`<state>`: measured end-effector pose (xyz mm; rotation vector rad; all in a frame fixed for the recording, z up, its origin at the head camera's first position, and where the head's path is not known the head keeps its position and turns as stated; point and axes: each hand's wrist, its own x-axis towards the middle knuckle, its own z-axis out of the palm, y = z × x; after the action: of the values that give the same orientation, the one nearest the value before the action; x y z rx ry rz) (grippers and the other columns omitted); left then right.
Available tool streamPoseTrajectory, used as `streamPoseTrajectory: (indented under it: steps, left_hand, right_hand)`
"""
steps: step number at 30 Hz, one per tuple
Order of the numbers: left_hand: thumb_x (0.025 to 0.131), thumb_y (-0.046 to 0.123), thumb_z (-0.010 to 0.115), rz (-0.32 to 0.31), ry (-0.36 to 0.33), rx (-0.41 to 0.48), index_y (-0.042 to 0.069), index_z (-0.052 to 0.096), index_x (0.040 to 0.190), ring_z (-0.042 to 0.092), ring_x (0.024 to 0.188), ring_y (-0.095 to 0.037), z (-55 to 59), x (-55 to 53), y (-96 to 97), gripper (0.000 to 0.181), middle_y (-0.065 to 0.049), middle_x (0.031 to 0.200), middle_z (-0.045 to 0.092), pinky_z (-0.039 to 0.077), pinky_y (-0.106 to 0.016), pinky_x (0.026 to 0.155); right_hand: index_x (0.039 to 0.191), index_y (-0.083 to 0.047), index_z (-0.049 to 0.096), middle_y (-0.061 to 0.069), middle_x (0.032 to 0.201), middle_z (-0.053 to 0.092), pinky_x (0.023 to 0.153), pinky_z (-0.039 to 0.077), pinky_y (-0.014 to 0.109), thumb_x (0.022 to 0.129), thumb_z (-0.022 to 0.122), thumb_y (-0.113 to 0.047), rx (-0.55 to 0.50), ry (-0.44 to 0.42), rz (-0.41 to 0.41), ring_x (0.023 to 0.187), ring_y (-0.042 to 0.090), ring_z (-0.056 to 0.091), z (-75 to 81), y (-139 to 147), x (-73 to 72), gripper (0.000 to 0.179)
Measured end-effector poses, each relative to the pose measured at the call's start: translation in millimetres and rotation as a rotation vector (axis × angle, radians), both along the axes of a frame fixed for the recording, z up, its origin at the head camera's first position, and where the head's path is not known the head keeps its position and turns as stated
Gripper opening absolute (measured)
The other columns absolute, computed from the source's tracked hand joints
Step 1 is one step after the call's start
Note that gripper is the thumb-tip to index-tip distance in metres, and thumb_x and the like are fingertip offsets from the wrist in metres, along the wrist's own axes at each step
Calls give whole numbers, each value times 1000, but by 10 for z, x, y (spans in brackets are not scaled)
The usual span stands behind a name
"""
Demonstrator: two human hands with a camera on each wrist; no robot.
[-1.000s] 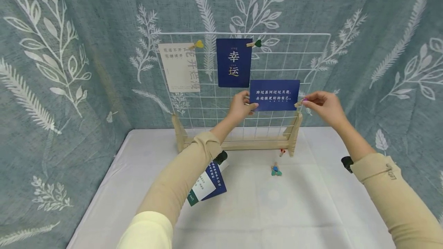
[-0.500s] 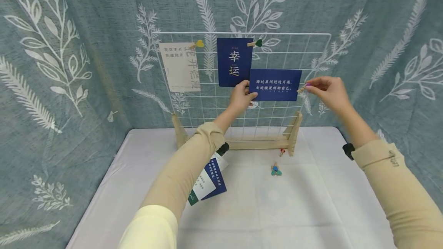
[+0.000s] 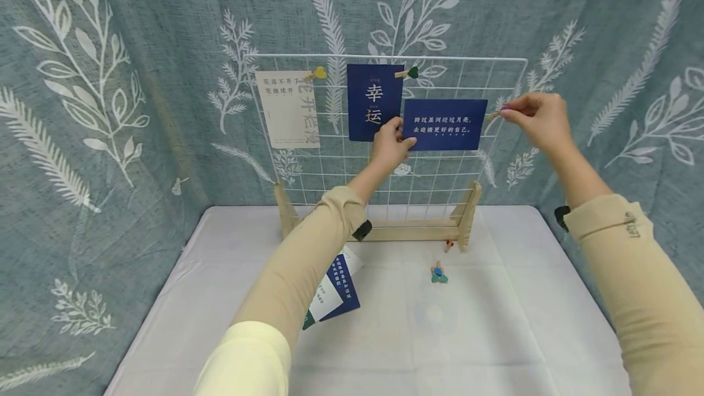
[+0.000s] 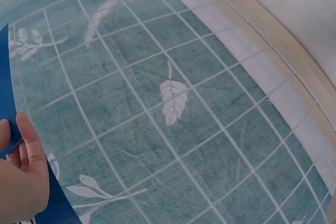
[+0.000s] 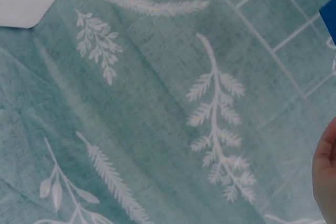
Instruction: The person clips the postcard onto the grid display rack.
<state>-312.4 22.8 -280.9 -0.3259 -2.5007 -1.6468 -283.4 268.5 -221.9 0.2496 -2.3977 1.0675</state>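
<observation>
My left hand (image 3: pixel 392 144) pinches the left edge of a dark blue postcard (image 3: pixel 444 125) with white lettering, held level before the right part of a white wire grid (image 3: pixel 440 194). To the card's right, my right hand (image 3: pixel 536 118) pinches a small wooden clothespin (image 3: pixel 493 115) between thumb and finger, its tip close to the card's right edge. The left wrist view catches my left hand (image 4: pixel 26 182) on the blue postcard (image 4: pixel 6 87). Only the edge of my right hand (image 5: pixel 325 177) shows in the right wrist view; its clothespin is out of frame there.
A cream card (image 3: pixel 288 115) hangs from a yellow-heart clothespin (image 3: pixel 316 73), and a blue card (image 3: pixel 375 87) from a green-heart one (image 3: pixel 408 73). Wooden feet (image 3: pixel 467 219) carry the grid. Loose cards (image 3: pixel 343 289), a red clothespin (image 3: pixel 448 245) and blue-green clothespins (image 3: pixel 438 273) lie on the table.
Both hands have risen and shifted right, bringing the blue postcard higher up the grid, beside the hanging blue card. The clothespin has moved up with the right hand.
</observation>
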Motion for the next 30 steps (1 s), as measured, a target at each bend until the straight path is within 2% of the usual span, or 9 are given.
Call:
streamPoseTrajectory:
  steps: [3,6,9,14,19,24,30]
  left_hand:
    - [89,8,63,4,15,-12,3,56,117,68,78,-29,41,5,35,29,-20,94,68,54,-21,57]
    - [89,9,63,-6,16,-27,4,56,118,68,78,-28,62,25,63,30,-18,96,69,54,-21,59]
    - [90,9,63,-8,19,-39,4,57,118,67,79,-27,67,51,76,29,-18,97,69,54,-22,59]
    - [90,10,62,3,23,-58,5,56,120,67,77,-28,76,64,77,31,-17,99,69,54,-23,59]
    - [90,12,63,30,12,-88,5,55,123,66,80,-26,106,47,94,35,-16,101,68,53,-26,63]
    - [89,11,64,47,14,-55,4,57,120,65,86,-27,140,35,139,32,-16,100,68,51,-31,68]
    - [89,10,64,35,-9,-13,3,56,121,67,80,-28,133,38,204,34,-18,98,68,54,-24,60]
  right_hand:
    - [95,11,67,-38,61,50,56,40,2,86,67,-7,-65,21,-4,58,-19,51,65,28,-25,20]
    - [96,5,69,-36,61,52,58,42,2,87,66,-7,-109,26,-19,60,-17,53,130,46,-38,15]
    - [104,6,67,-34,64,52,62,43,2,89,63,-12,-117,7,-47,63,-16,54,184,54,-48,23]
    - [112,6,65,-33,67,49,64,42,3,92,59,-16,-82,-5,-95,64,-17,51,244,48,-79,31]
    - [112,7,65,-34,66,46,61,39,3,93,59,-16,-34,22,-123,61,-19,48,296,29,-114,30]
    - [106,11,65,-37,58,41,56,37,1,92,59,-11,-9,69,-119,55,-21,44,343,20,-149,26]
    - [103,13,64,-37,54,39,54,35,1,91,61,-9,21,62,-121,52,-22,42,391,11,-164,25]
